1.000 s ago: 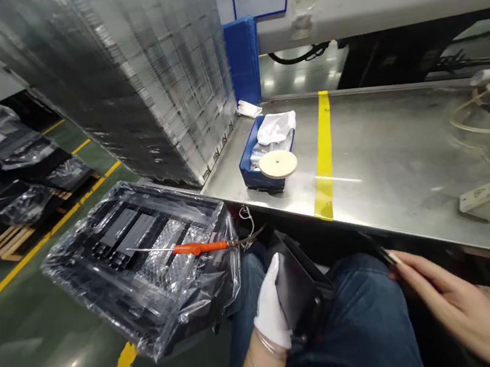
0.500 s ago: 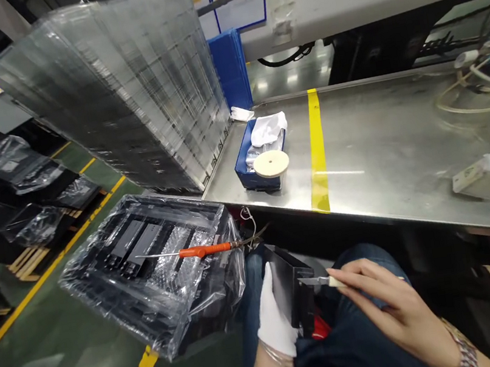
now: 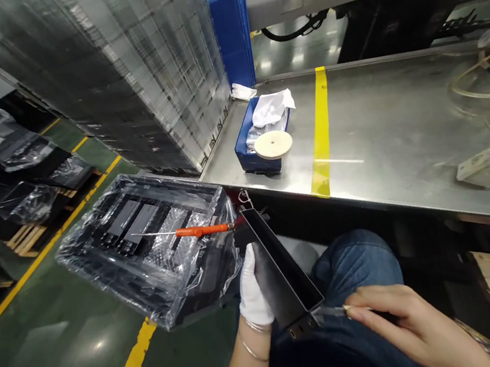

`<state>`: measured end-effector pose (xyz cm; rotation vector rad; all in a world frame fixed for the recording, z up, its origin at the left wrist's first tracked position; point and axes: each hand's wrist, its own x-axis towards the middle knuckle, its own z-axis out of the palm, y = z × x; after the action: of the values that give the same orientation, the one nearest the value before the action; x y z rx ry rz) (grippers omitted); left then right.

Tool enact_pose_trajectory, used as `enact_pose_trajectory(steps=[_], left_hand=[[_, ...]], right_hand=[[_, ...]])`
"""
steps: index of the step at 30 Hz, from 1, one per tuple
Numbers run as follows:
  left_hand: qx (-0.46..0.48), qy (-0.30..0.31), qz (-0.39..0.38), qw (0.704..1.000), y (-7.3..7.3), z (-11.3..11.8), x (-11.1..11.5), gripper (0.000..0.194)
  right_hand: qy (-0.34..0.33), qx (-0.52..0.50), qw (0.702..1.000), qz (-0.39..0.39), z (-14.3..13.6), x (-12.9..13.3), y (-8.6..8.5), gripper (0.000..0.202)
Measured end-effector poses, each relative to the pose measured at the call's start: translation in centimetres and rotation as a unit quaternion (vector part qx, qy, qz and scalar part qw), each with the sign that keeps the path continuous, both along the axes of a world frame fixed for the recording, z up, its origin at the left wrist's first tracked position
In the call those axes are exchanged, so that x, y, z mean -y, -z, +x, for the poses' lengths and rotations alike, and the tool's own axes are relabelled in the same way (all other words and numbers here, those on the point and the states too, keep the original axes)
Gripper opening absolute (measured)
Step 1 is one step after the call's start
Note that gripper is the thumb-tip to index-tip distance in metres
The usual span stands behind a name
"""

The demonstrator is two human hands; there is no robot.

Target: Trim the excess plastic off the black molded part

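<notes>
My left hand (image 3: 252, 290), in a white glove, grips the side of a long black open-topped plastic housing (image 3: 281, 270) held over my lap. My bare right hand (image 3: 405, 328) pinches a small thin blade tool (image 3: 333, 312) whose tip touches the near end of the housing. To the left stands a black tray of black parts wrapped in clear plastic (image 3: 148, 247), with an orange-handled screwdriver (image 3: 192, 231) lying on top.
A steel workbench (image 3: 403, 135) with a yellow stripe lies ahead, bearing a blue bin (image 3: 253, 161) with white cloth and a round disc. A tall stack of clear trays (image 3: 117, 67) stands at left. Wrapped black parts sit on pallets at far left. A wooden surface is at right.
The black housing has been turned so its open channel faces up and points away from me. My right hand with the blade moved down to the housing's near end.
</notes>
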<state>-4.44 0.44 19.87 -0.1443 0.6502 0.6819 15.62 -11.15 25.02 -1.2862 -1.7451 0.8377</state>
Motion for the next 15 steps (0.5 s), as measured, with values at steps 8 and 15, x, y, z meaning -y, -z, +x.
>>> enact_pose_trajectory(steps=[8, 15], left_hand=[[-0.035, -0.034, -0.020, 0.999, -1.6, 0.4, -0.2, 0.052], [-0.109, -0.088, 0.057, 0.989, 1.7, -0.6, 0.7, 0.019]], right_hand=[[-0.013, -0.022, 0.999, -0.030, 0.0, 0.2, 0.4, 0.035], [0.042, -0.033, 0.997, -0.049, 0.3, -0.5, 0.3, 0.050]])
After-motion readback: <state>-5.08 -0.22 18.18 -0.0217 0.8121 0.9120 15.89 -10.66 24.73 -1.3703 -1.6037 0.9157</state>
